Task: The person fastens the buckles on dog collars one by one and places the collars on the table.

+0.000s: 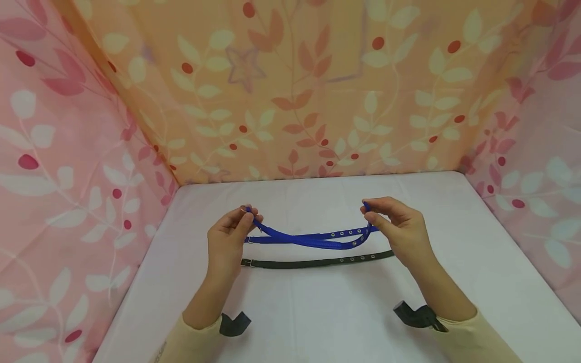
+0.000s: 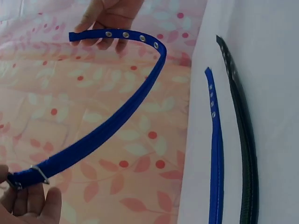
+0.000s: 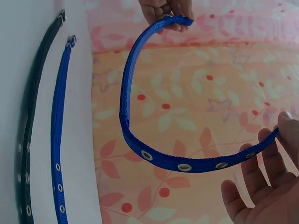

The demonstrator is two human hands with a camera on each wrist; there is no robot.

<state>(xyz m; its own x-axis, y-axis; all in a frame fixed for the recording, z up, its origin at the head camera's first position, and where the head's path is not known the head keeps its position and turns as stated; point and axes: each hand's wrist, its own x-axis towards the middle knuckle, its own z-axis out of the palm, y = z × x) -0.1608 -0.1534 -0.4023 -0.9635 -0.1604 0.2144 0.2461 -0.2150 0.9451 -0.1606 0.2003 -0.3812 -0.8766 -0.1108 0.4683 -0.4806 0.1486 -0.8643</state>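
Note:
My left hand (image 1: 229, 234) pinches the buckle end of a blue collar (image 1: 340, 246), its metal buckle (image 2: 39, 174) at the fingertips. Between thumb and fingers, my right hand (image 1: 406, 229) holds the other end, the one with metal eyelets (image 3: 184, 167). The collar sags in a curve between both hands, above the table. Beyond it in the head view, a second blue collar (image 1: 324, 236) lies stretched out, partly overlapped by the held one. Closer to me lies a dark collar (image 1: 290, 264), nearly black, with its own buckle and eyelets; my right hand hides its tip.
A white cloth covers the table (image 1: 317, 312). Flowered fabric walls stand at the back (image 1: 290, 116), left (image 1: 68, 212) and right (image 1: 535, 166). Black straps (image 1: 234, 324) sit at both wrists, by the pale sleeves.

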